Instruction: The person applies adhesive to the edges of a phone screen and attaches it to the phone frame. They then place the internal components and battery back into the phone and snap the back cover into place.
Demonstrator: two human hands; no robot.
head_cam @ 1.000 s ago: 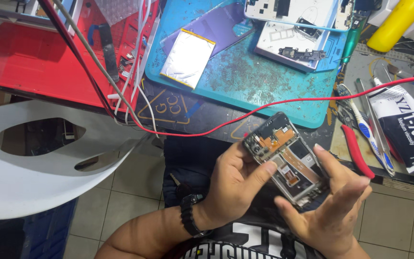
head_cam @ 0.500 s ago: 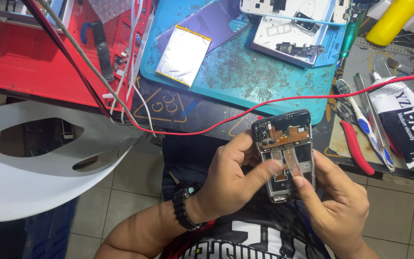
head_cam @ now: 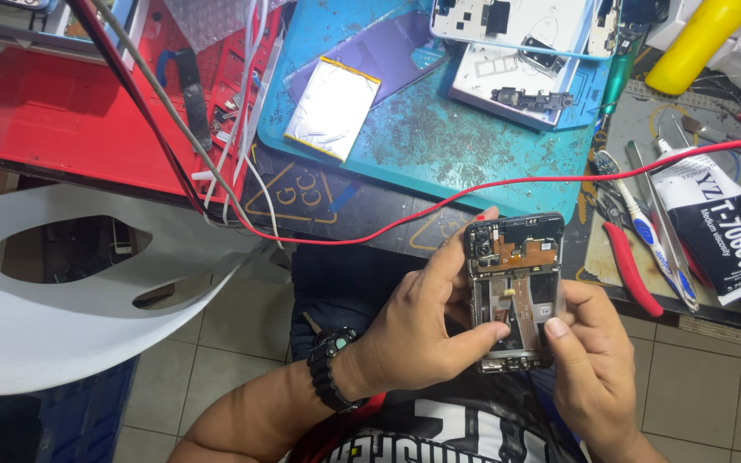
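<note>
Phone repair workshop: teal work mat [head_cam: 439, 154], glue tube [head_cam: 713, 231], pliers [head_cam: 632, 270], loose battery [head_cam: 332, 107].

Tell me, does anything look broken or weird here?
Yes. The black opened phone held by the left hand and right hand has no back cover, so its insides show. The teal work mat is speckled with grime.

Packages on the tabletop's right side

A black-and-white labelled glue tube [head_cam: 713, 236] lies slantwise near the right edge; a plain yellow bottle [head_cam: 696, 43] leans at the far right corner, its top hidden.
</note>
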